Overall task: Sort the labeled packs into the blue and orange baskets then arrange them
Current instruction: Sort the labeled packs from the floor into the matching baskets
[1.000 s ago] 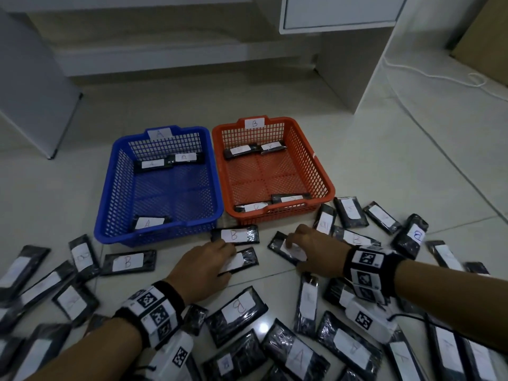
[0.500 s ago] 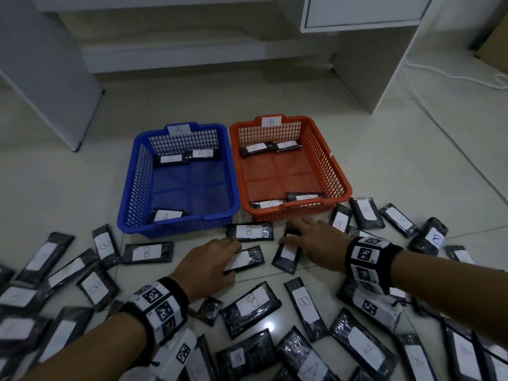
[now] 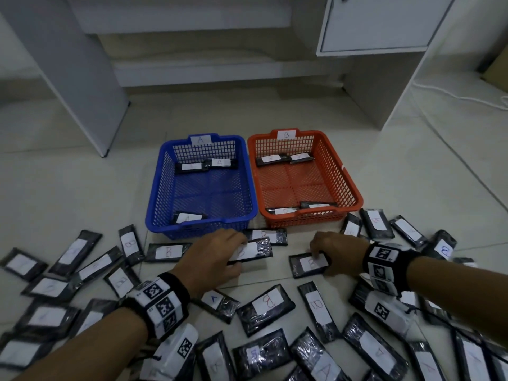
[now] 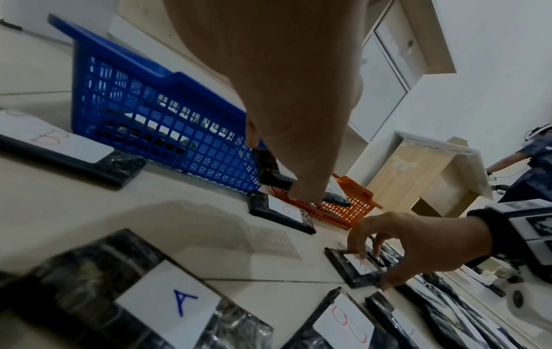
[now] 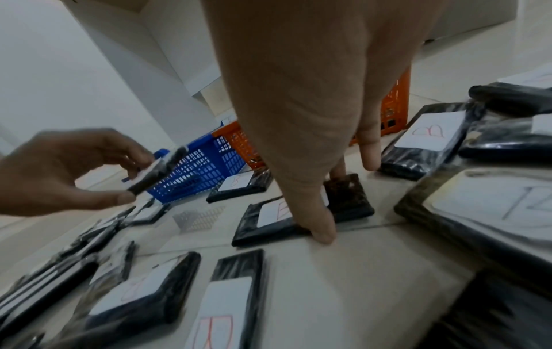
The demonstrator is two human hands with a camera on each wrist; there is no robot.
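Black packs with white A or B labels lie scattered on the tiled floor. The blue basket, labelled A, holds three packs. Beside it, the orange basket, labelled B, holds several. My left hand pinches a B pack between thumb and fingers, raised off the floor in front of the blue basket; the left wrist view shows this held pack too. My right hand grips another B pack lying on the floor, thumb at its near edge.
A further B pack lies between the baskets' front walls and my hands. Packs crowd the floor to the left, right and near side. White cabinet panels stand behind the baskets. Another person is at the far right of the left wrist view.
My left hand has lifted its B pack off the floor. My right hand has turned its pack from lengthwise to crosswise and drawn it nearer. The head camera has tilted up.
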